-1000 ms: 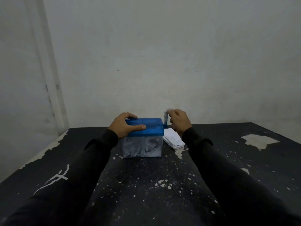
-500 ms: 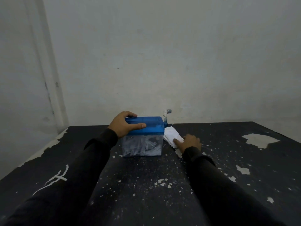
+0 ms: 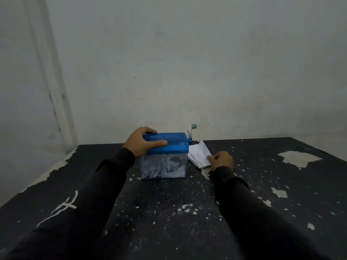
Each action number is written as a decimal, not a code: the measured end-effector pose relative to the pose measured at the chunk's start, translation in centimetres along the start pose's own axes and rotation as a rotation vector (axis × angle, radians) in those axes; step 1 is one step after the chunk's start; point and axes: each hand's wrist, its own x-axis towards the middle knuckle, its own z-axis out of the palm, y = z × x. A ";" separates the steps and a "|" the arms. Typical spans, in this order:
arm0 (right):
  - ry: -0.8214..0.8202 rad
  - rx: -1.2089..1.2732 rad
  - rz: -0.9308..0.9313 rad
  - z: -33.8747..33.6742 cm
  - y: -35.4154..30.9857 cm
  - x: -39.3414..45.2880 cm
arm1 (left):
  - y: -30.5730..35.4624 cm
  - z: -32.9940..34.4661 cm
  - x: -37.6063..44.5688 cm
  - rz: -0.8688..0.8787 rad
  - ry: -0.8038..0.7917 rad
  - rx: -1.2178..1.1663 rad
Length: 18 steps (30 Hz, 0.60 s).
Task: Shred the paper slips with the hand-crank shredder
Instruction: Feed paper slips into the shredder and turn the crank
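The hand-crank shredder [image 3: 170, 145] has a blue lid over a clear bin full of white shreds [image 3: 163, 167]. It stands on the far middle of the black table. My left hand [image 3: 142, 143] clamps the lid's left end, thumb on the front face. The pale crank handle [image 3: 191, 131] sticks up at the lid's right end, untouched. Just right of the shredder lies a stack of white paper slips [image 3: 197, 157]. My right hand [image 3: 221, 161] pinches the near corner of the top slip [image 3: 203, 150], whose far end is lifted off the stack.
The black table [image 3: 169, 212] has worn paint with pale chipped patches, the largest at the right [image 3: 298, 158]. A grey wall rises right behind the shredder. The table's left edge runs along another wall.
My right hand let go of the crank handle, dropped to the stack of slips and has now pinched the top slip and raised its far end. My left hand stays on the lid.
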 end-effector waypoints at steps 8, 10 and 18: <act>0.093 0.269 -0.123 -1.6 -0.5 -1.7 | 0.1 0.1 -0.4 0.014 0.022 -0.025; 0.096 0.384 -0.171 -2.0 -1.2 -2.3 | 0.0 0.2 -0.5 0.018 0.034 -0.017; 0.148 0.692 -0.461 -4.4 -6.1 -4.2 | 0.3 0.0 -0.4 0.097 0.056 -0.031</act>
